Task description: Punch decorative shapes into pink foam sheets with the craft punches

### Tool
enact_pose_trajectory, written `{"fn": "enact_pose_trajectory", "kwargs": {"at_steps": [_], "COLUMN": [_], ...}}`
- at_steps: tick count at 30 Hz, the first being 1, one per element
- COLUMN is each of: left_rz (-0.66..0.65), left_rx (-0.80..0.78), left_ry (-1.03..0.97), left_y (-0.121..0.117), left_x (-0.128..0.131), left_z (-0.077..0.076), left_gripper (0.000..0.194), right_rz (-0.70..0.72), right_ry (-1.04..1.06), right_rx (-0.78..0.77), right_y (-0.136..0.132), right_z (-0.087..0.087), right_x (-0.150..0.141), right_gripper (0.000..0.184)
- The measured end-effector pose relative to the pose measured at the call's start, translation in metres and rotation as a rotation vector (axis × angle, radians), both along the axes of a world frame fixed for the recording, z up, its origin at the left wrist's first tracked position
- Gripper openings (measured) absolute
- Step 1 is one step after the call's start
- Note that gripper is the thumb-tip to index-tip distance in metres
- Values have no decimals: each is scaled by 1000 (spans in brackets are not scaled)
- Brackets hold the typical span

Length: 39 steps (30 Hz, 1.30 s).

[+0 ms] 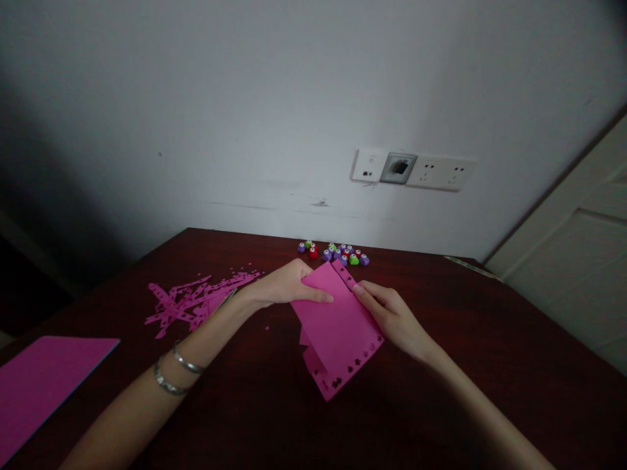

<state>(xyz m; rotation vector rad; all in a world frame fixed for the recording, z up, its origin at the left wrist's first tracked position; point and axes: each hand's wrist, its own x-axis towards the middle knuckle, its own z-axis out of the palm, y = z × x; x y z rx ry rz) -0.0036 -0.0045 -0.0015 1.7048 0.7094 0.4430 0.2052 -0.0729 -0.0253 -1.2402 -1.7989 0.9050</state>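
A pink sheet of paper [337, 320] is held up above the dark table, tilted, with small shapes punched along its lower edge. My left hand [294, 284] grips its upper left side, thumb lying on top and the other fingers hidden behind it. With thumb and fingers, my right hand [392, 316] pinches the upper right edge. There a narrow punched strip [343, 271] runs along a dark line; I cannot tell whether this is a fold or a cut. Another pink paper layer [313, 365] shows beneath the sheet.
Small hole punches [343, 254] in purple, green and red stand in a group at the back of the table [465, 339]. Punched pink paper strips [181, 303] lie piled on the left. A larger pink sheet [49, 378] is at the near left. Wall sockets [438, 173] are behind.
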Motion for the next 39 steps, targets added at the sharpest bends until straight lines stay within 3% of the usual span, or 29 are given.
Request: {"fn": "enact_pose_trajectory", "kwargs": {"at_steps": [14, 22, 27, 30, 35, 39], "left_rz": [19, 41, 182, 230, 77, 208], "left_rx": [14, 21, 59, 68, 113, 332], "left_ry": [-35, 0, -70, -113, 19, 25], "left_y": [0, 3, 5, 7, 13, 9], "left_x": [1, -4, -4, -3, -13, -17], "left_z": [-1, 2, 1, -2, 5, 20], "left_gripper": [28, 28, 29, 32, 32, 31], "right_rz": [-137, -46, 50, 10, -147, -116], "right_ry": [-104, 42, 69, 97, 283, 225], "right_rx": [221, 46, -201, -145, -26, -75], "right_y": [1, -1, 3, 9, 11, -3], "right_z": [-4, 7, 12, 10, 14, 28], "right_x": [-1, 4, 15, 19, 20, 17], "right_gripper": [35, 37, 36, 31, 29, 28]}}
